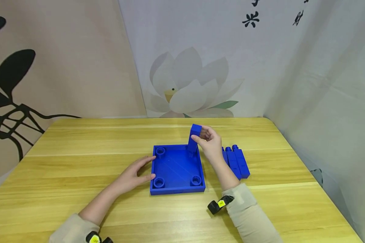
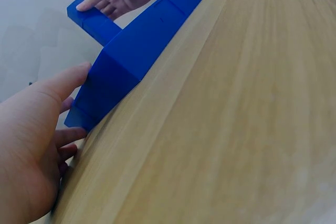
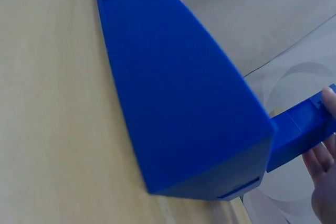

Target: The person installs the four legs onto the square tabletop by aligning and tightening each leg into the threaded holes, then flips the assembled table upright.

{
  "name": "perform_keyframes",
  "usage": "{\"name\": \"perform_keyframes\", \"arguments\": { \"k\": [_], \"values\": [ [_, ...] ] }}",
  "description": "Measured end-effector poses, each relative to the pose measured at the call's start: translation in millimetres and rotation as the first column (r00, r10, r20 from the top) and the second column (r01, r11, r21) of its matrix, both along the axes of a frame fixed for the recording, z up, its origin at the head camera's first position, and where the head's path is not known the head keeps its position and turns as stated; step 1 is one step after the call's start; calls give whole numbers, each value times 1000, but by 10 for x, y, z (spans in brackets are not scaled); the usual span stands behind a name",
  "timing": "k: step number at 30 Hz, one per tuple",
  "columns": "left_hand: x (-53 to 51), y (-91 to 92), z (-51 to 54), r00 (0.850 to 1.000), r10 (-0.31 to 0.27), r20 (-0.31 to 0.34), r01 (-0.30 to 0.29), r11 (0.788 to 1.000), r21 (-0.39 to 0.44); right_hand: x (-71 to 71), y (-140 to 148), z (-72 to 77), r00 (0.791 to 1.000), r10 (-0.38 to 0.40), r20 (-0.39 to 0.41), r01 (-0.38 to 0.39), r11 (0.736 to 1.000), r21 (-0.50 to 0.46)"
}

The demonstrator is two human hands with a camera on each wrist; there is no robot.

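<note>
A square blue tray-like base (image 1: 177, 168) with raised rims lies on the table, round sockets showing in three of its corners. Over the far right corner, my right hand (image 1: 211, 143) pinches a blue square-sided leg (image 1: 193, 138) near its upper end. The leg stands nearly upright, and its lower end hides that corner's socket. At the base's left rim, my left hand (image 1: 134, 175) rests with thumb and fingers spread and fairly straight. In the left wrist view the fingertips (image 2: 79, 131) touch the base's side.
Right of the base, several more blue legs (image 1: 242, 163) with round knobbed ends lie side by side, partly behind the right forearm. The wooden table (image 1: 79, 162) meets a printed curtain (image 1: 197, 81) at its back edge.
</note>
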State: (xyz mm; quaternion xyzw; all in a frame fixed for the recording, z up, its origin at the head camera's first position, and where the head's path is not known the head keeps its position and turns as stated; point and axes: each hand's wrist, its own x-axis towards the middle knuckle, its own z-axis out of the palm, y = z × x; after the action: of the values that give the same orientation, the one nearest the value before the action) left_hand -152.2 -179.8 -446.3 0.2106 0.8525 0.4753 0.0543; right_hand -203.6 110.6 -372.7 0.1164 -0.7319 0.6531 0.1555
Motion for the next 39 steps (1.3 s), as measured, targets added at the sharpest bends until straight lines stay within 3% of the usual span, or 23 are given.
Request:
{"name": "perform_keyframes", "arguments": {
  "k": [8, 17, 24, 26, 32, 39],
  "values": [
    [7, 1, 19, 1000, -2, -7, 2, 1000, 6, -36, 66, -4, 992, 126, -1, -125, 992, 34],
    [5, 3, 15, 1000, -5, -15, 5, 1000, 7, -88, 190, 2, 916, 402, 8, -402, 916, 4],
    [9, -1, 16, 1000, -2, 0, 2, 1000, 5, -230, 244, -149, 892, 453, -9, -453, 892, -1],
    [9, -2, 18, 1000, -1, 0, 1, 1000, 2, -255, 248, -190, 897, 442, -3, -442, 897, -1],
    [5, -3, 14, 1000, -1, 7, 1, 1000, -1, -222, 214, -193, 948, 318, 37, -319, 945, 66],
    [8, -3, 18, 1000, 0, 5, 0, 1000, -2, -212, 135, -198, 976, 207, 67, -209, 978, 22]
  ]
}}
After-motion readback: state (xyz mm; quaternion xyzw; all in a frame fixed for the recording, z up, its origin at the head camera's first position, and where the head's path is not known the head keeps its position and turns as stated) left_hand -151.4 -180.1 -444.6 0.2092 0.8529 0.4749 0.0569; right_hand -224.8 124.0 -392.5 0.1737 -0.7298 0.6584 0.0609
